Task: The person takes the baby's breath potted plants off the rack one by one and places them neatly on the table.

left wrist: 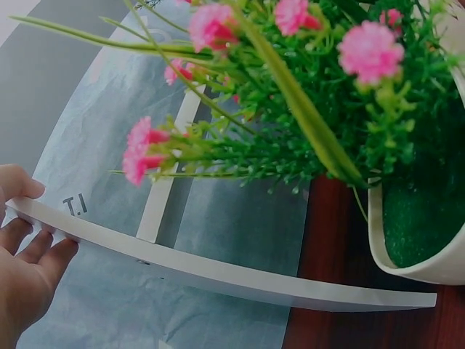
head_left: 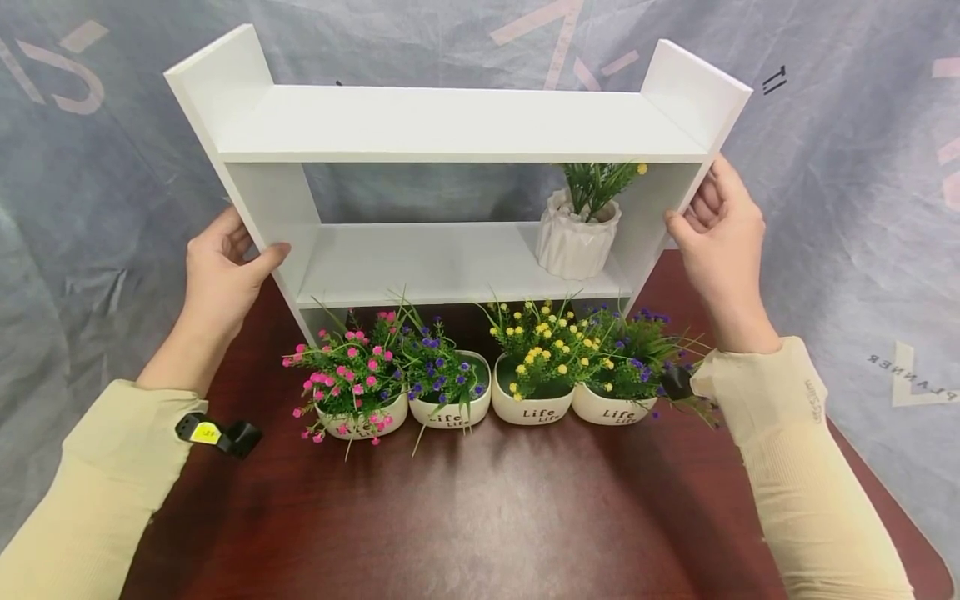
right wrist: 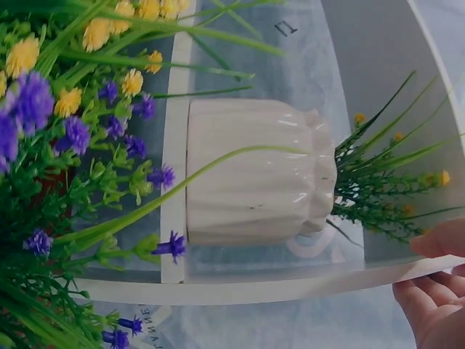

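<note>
A white two-tier shelf (head_left: 420,262) stands upright at the back of the table. My left hand (head_left: 225,267) grips its left side panel, thumb on the front edge and fingers behind, as the left wrist view also shows. On the opposite panel my right hand (head_left: 723,242) does the same, with the thumb at the inner front edge. A white fluted pot (right wrist: 258,171) with a green, yellow-flowered plant (head_left: 600,187) sits at the right end of the lower board, close to the right panel.
Four oval white planters line up before the shelf: pink flowers (head_left: 348,367), purple flowers (head_left: 442,358), yellow flowers (head_left: 551,342) and more purple flowers (head_left: 641,358). Their leaves overlap the shelf's legs. Dark red table (head_left: 465,517) lies in front; grey cloth (head_left: 97,208) hangs behind.
</note>
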The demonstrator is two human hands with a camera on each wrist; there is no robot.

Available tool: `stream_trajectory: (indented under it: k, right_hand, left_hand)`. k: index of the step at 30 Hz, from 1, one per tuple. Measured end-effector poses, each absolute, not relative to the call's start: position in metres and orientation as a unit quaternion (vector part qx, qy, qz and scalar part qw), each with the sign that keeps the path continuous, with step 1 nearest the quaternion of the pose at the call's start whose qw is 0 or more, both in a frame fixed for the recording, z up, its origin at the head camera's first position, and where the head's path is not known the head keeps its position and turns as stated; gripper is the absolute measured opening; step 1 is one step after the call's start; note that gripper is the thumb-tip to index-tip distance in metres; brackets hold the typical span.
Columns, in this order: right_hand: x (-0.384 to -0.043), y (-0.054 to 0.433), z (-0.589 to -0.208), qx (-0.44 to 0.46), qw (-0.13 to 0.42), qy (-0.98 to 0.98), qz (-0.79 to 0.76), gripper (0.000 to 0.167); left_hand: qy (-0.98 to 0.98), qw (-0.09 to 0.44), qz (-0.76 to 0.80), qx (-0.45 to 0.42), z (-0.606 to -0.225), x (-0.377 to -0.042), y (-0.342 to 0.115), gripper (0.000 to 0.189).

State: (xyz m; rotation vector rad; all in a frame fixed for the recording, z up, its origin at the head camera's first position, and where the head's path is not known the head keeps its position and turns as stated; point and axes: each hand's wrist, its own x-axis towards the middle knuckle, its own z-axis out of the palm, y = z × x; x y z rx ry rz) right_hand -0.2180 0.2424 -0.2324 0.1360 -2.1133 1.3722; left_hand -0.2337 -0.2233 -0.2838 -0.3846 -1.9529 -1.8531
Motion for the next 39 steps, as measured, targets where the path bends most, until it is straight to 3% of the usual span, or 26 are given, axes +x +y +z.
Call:
stream_trajectory:
  k: [6, 13, 16, 19, 28, 39]
  right_hand:
    - [-0.204, 0.234, -0.225, 0.019, 0.340, -0.741, 0.578, 0.068]
    - [-0.186, 0.211, -0.213, 0.042, 0.463, -0.538, 0.704, 0.031]
    - [-0.180, 0.204, -0.210, 0.053, 0.483, -0.488, 0.725, 0.018]
    - [-0.178, 0.200, -0.211, 0.053, 0.487, -0.470, 0.734, 0.017]
    - [-0.191, 0.204, -0.227, 0.069, 0.407, -0.566, 0.713, 0.021]
    - [-0.198, 0.210, -0.231, 0.017, 0.260, -0.789, 0.557, 0.066]
  left_hand:
    - [-0.700, 0.216, -0.667, -0.134, -0.285, -0.234, -0.225, 0.052]
    - [-0.698, 0.217, -0.670, -0.130, -0.285, -0.234, -0.225, 0.051]
    - [-0.697, 0.218, -0.670, -0.132, -0.285, -0.235, -0.225, 0.051]
    - [-0.699, 0.220, -0.668, -0.134, -0.285, -0.235, -0.224, 0.051]
    - [-0.705, 0.217, -0.663, -0.131, -0.285, -0.236, -0.223, 0.052]
    - [-0.709, 0.215, -0.659, -0.132, -0.285, -0.235, -0.221, 0.051]
